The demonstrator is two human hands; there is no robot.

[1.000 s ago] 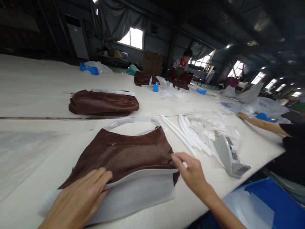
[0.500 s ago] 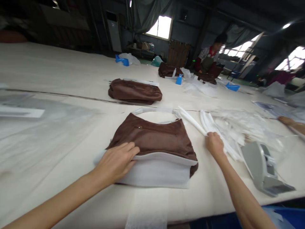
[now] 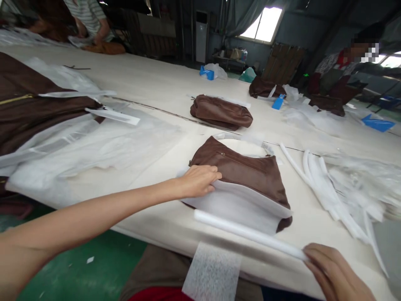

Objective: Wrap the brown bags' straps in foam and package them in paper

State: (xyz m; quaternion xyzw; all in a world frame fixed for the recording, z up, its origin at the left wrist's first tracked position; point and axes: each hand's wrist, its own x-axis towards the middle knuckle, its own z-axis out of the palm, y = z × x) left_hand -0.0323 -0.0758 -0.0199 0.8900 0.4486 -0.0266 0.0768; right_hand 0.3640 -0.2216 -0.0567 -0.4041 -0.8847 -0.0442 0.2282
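Note:
A brown handbag (image 3: 241, 167) lies flat on the pale table, its strap wrapped in clear plastic at the far side. White foam sheet (image 3: 238, 205) covers the bag's near part. My left hand (image 3: 200, 180) is closed on the edge of this sheet at the bag's left side, fingertips partly hidden. Close to the table's front edge, my right hand (image 3: 335, 269) grips the right end of a white foam rod (image 3: 247, 234). The rod stretches leftward, just in front of the bag.
More white foam rods (image 3: 326, 184) and crumpled plastic lie to the right. Another brown bag (image 3: 221, 112) sits behind, and a larger one (image 3: 40, 98) lies at left on plastic sheeting (image 3: 103, 146). Co-workers stand across the table. A white strip (image 3: 213, 271) hangs over the front edge.
My right hand has drawn a foam rod from the pile and brought it toward the front edge. My left hand stays on the sheet. The view has swung left.

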